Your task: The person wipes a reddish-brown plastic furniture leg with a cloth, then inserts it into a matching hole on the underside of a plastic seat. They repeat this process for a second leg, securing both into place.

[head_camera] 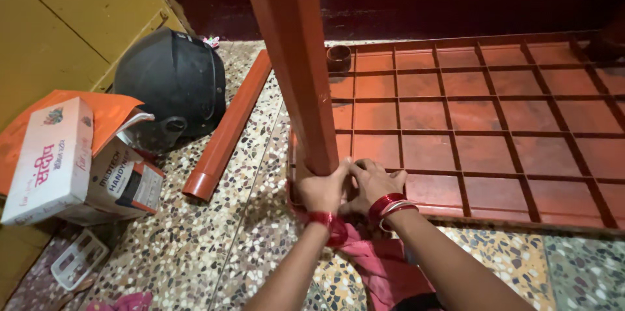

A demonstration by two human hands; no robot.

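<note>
Both hands are working at the base of an upright red-brown plastic leg (294,57), where it is meeting the near left corner of an overturned red-brown plastic panel (495,129). Left hand (320,189) is wrapping its fingers around the foot of the leg and is grasping it firmly. Right hand (371,184) is pressing against the same joint from the right, its fingers curled and touching those of the left hand; whether it is gripping the leg or only bracing it cannot be told. Red bangles (385,205) are sitting on the right wrist, and a red band is circling the left wrist.

The leg is rising slightly tilted from the hands to the top edge of the view. The panel is lying flat on a speckled terrazzo floor (260,220), its ribbed grid underside facing up. A round socket (338,57) is showing at the panel's far left corner.

A second red-brown leg (226,130) is lying on the floor, just left of the panel. A dark helmet (172,86) is resting farther left, against a yellow wall (58,18). Cardboard boxes (71,161) are sitting near the helmet, and a small white plastic frame (77,259) is lying in front of them. Pink cloth (377,265) is lying beneath the forearms.
</note>
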